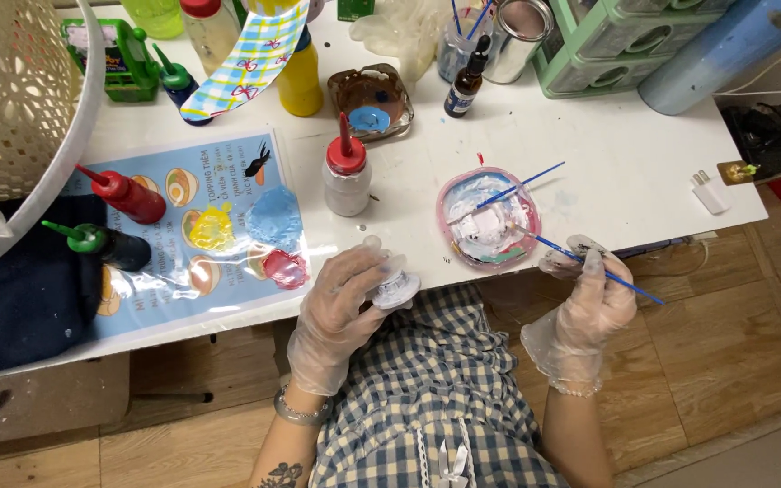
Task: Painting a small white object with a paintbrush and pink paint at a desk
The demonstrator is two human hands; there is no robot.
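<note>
We are curling our gloved left hand [341, 303] around a small white figure [397, 287], fingers clamped on it just off the white table's [589, 163] near edge. Our gloved right hand [589, 303] is pinching one thin blue brush [589, 267], its tip reaching toward ten o'clock into the pink palette dish [488, 220]; a second blue brush [522, 185] is resting across that dish. We are counting three squeeze bottles with red tops or bodies and two green ones. Both wrists are bending upward from six o'clock.
</note>
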